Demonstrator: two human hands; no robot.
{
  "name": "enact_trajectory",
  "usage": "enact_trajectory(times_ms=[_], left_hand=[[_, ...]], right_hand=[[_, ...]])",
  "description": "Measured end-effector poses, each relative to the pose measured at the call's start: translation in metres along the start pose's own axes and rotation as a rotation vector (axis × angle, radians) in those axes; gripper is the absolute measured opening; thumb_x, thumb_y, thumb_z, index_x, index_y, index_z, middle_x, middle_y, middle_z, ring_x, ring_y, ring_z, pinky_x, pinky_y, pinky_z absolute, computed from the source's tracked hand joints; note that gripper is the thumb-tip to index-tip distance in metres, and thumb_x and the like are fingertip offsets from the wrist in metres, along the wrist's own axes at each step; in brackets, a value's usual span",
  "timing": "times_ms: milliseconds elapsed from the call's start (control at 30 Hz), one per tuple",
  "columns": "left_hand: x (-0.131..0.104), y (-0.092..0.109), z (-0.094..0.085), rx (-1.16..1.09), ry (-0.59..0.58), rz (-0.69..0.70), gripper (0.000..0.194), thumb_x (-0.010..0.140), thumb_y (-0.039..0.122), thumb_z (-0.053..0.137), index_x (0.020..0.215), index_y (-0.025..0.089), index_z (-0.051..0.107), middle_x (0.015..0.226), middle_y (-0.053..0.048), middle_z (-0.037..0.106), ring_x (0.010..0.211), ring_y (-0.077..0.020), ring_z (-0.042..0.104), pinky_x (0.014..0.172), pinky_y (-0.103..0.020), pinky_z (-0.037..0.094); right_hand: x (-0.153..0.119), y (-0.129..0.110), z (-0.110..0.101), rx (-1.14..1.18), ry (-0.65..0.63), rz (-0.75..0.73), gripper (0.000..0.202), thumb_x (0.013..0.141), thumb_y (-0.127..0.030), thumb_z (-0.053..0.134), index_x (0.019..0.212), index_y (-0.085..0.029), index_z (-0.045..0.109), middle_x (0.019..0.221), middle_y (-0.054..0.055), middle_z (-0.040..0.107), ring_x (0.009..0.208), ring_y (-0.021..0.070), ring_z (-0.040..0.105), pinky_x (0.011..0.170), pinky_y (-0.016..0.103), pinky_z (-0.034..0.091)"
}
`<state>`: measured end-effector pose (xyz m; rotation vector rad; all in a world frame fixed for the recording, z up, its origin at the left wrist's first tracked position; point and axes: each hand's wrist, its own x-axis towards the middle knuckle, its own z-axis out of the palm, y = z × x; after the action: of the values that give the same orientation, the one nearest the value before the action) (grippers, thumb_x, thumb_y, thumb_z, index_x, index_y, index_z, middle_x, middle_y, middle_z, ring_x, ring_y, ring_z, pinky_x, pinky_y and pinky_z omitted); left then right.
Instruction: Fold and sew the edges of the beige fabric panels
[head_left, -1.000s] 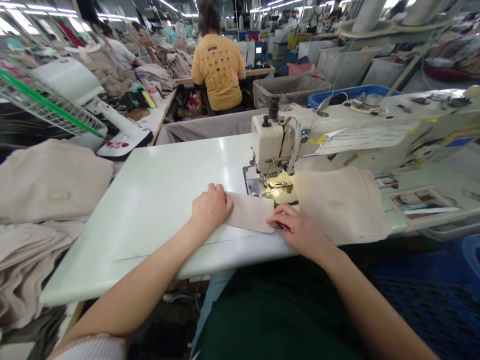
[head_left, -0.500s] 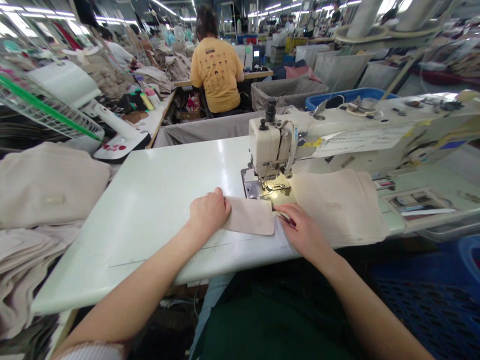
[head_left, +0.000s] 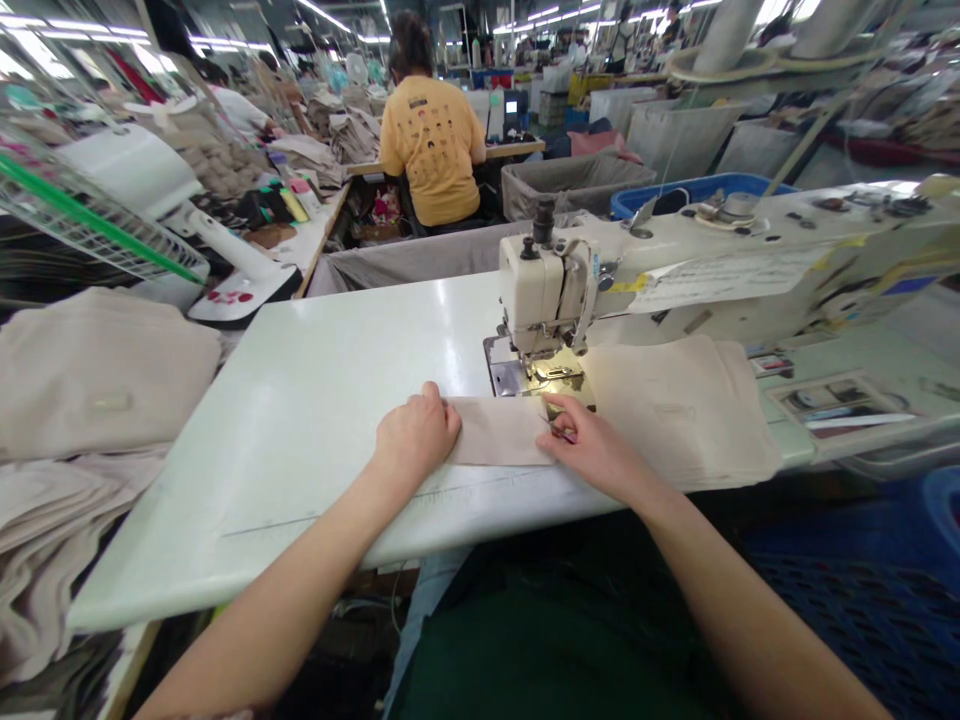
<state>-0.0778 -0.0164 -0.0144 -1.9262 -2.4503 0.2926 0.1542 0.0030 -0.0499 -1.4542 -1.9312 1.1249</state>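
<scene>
A small beige fabric piece (head_left: pixel 499 432) lies flat on the sewing table, just in front of the sewing machine's needle plate (head_left: pixel 559 375). My left hand (head_left: pixel 416 430) is closed on its left end, knuckles up. At the right end, my right hand (head_left: pixel 592 445) holds a small pointed metal tool (head_left: pixel 559 430), perhaps thread snips; the fingers hide most of it. Its thumb and fingertips touch the fabric's right edge. The sewing machine head (head_left: pixel 540 290) stands right behind, its lamp lighting the plate. Larger beige fabric panels (head_left: pixel 679 420) lie to the right of my right hand.
Beige fabric stacks (head_left: pixel 105 380) rise left of the table (head_left: pixel 300 400). A white fan (head_left: pixel 135 175) stands behind them. A blue basket (head_left: pixel 862 610) is low at right. Beyond the table sits a person in a yellow shirt (head_left: pixel 431 150), near cloth-lined bins (head_left: pixel 570 185).
My right hand has moved slightly up and left, from beside the fabric piece onto its right edge, with the metal tool. My left hand stays almost in place.
</scene>
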Motion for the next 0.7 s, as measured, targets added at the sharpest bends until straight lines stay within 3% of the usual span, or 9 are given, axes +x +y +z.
enact_trajectory(times_ms=[67, 267, 700], left_hand=[[0.000, -0.002, 0.001, -0.010, 0.006, 0.008, 0.034, 0.099, 0.037, 0.033, 0.110, 0.012, 0.052, 0.091, -0.018, 0.071, 0.085, -0.0328, 0.073, 0.067, -0.037, 0.054], [-0.005, -0.012, 0.003, -0.051, 0.000, 0.053, 0.059, 0.092, 0.068, 0.045, 0.111, 0.013, 0.050, 0.096, -0.018, 0.070, 0.090, -0.0333, 0.072, 0.068, -0.035, 0.053], [-0.005, -0.014, 0.004, -0.095, -0.009, 0.053, 0.061, 0.090, 0.068, 0.050, 0.114, 0.012, 0.050, 0.099, -0.019, 0.069, 0.092, -0.0343, 0.071, 0.069, -0.035, 0.052]], right_hand=[[-0.001, 0.000, -0.001, -0.018, -0.008, -0.001, 0.057, 0.079, -0.024, 0.066, 0.135, -0.021, 0.052, 0.084, -0.002, 0.067, 0.079, 0.0182, 0.065, 0.078, 0.034, 0.047], [-0.001, 0.002, 0.001, -0.055, 0.000, -0.031, 0.059, 0.078, -0.021, 0.067, 0.136, -0.022, 0.052, 0.083, -0.002, 0.067, 0.075, 0.0170, 0.063, 0.073, 0.031, 0.045], [-0.002, -0.004, 0.001, -0.155, -0.018, -0.009, 0.075, 0.077, -0.022, 0.068, 0.147, -0.021, 0.041, 0.085, -0.002, 0.066, 0.072, 0.0175, 0.061, 0.069, 0.030, 0.043]])
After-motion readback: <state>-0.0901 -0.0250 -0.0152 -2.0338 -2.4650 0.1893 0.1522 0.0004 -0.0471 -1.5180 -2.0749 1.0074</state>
